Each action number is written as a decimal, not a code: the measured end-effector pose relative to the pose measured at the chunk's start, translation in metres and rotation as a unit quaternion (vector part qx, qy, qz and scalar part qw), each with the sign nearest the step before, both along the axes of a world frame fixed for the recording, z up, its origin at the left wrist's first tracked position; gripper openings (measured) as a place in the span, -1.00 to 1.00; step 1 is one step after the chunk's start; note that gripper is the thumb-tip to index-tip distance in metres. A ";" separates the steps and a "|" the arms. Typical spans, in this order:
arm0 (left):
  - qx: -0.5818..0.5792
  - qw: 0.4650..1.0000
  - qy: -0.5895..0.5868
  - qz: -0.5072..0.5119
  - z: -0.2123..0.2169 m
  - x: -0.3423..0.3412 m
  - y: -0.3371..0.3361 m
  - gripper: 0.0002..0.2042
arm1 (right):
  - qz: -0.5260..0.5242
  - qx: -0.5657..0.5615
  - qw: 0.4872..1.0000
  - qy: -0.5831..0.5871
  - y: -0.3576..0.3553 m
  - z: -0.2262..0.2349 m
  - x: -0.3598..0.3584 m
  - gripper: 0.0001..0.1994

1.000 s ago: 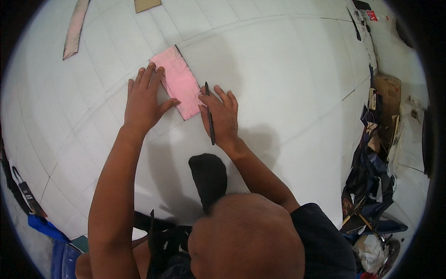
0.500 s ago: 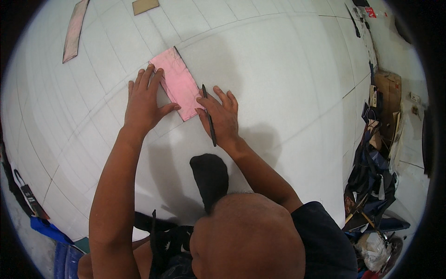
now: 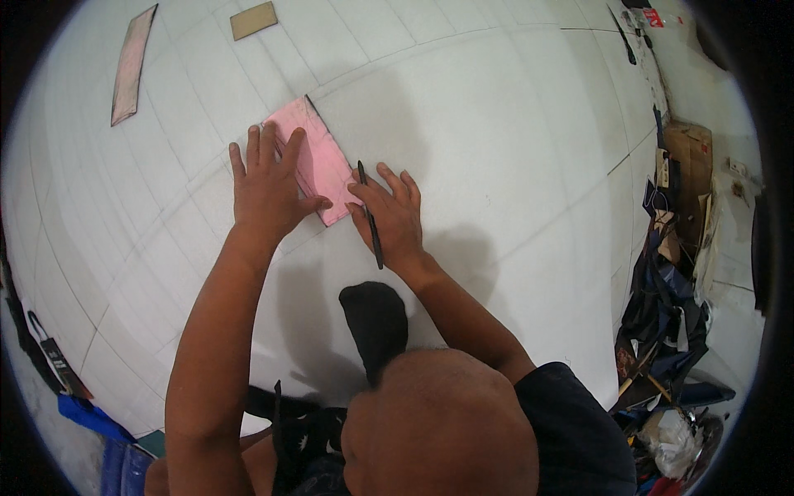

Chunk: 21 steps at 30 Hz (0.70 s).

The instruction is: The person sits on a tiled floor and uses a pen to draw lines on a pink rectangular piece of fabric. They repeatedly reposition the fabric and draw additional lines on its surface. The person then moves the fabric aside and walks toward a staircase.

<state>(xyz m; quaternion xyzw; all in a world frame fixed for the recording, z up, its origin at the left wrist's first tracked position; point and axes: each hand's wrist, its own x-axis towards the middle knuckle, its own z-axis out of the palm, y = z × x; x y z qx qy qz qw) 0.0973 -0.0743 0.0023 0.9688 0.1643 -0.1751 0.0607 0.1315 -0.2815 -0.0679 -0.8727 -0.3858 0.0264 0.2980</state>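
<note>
A pink rectangular template (image 3: 322,161) with dark edges lies slantwise on a large white sheet (image 3: 513,149). My left hand (image 3: 269,186) presses along the template's left side, fingers spread, with the thumb and index finger resting on its pink face. At its lower right edge is my right hand (image 3: 393,215), thumb and index finger touching or nearly touching the border. A slim black pen (image 3: 373,227) is held in that hand, tilted, its upper end beside the template. The pen's middle is partly hidden by the fingers.
Thin drawn lines cross the sheet's far left part. A long pink strip (image 3: 134,66) and a small tan rectangle (image 3: 254,21) lie there. My black-socked foot (image 3: 374,318) rests on the sheet. Dark fabrics (image 3: 653,331) and a cardboard box (image 3: 688,165) are heaped at the right.
My left hand has slid slightly right, so its fingers reach further over the template. The right hand keeps the pen at nearly the same place. The whole view has shifted a little.
</note>
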 end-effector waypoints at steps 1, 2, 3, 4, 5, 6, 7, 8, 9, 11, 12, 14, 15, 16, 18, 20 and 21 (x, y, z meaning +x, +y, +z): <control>-0.019 1.000 -0.007 -0.002 -0.004 0.001 0.000 0.13 | 0.000 0.003 1.000 -0.004 0.000 0.000 0.000 -0.67; -0.039 0.999 -0.013 -0.002 -0.009 0.003 0.000 0.14 | 0.001 0.004 1.000 0.002 0.001 0.001 0.000 -0.67; -0.058 0.998 -0.018 -0.001 -0.012 0.004 0.001 0.15 | 0.002 0.005 1.000 0.008 0.002 0.002 0.000 -0.67; -0.067 0.998 -0.005 0.004 -0.016 0.005 0.002 0.15 | 0.004 0.006 1.000 0.014 0.003 0.004 0.000 -0.67; -0.078 0.997 0.008 0.007 -0.012 0.010 0.000 0.15 | -0.013 0.028 0.999 0.030 0.002 0.006 0.004 -0.66; -0.088 0.996 0.022 0.012 -0.009 0.013 -0.001 0.16 | -0.029 0.050 0.997 0.046 0.002 0.008 0.012 -0.65; -0.081 0.996 0.031 0.011 -0.008 0.016 -0.001 0.17 | -0.045 0.071 0.994 0.063 0.004 0.009 0.020 -0.65; -0.073 0.996 0.041 0.011 -0.008 0.017 0.000 0.17 | -0.047 0.089 0.988 0.121 0.012 0.016 0.029 -0.66; -0.067 0.996 0.051 0.008 -0.009 0.018 -0.001 0.18 | -0.050 0.104 0.977 0.177 0.022 0.028 0.041 -0.67; -0.061 0.997 0.042 0.009 -0.003 0.018 -0.005 0.17 | -0.052 0.131 0.957 0.254 0.037 0.035 0.063 -0.69; -0.056 0.998 0.037 0.009 0.000 0.019 -0.006 0.17 | -0.050 0.144 0.948 0.279 0.049 0.033 0.072 -0.70; -0.064 0.997 0.049 0.014 -0.002 0.022 -0.007 0.22 | -0.031 0.200 0.964 0.174 0.073 0.025 0.085 -0.73; -0.066 0.996 0.057 0.020 -0.002 0.023 -0.006 0.24 | -0.023 0.200 0.968 0.150 0.084 0.021 0.090 -0.73; -0.062 0.996 0.061 0.020 -0.001 0.023 -0.005 0.25 | -0.014 0.200 0.972 0.125 0.093 0.018 0.096 -0.73; -0.060 0.995 0.072 0.019 -0.002 0.024 -0.005 0.26 | -0.009 0.188 0.975 0.118 0.101 0.014 0.103 -0.73; -0.057 0.996 0.073 0.016 -0.005 0.025 -0.007 0.26 | -0.013 0.169 0.973 0.156 0.104 0.012 0.108 -0.73; -0.055 0.996 0.075 0.015 -0.006 0.025 -0.007 0.26 | -0.005 0.162 0.974 0.156 0.104 0.013 0.109 -0.73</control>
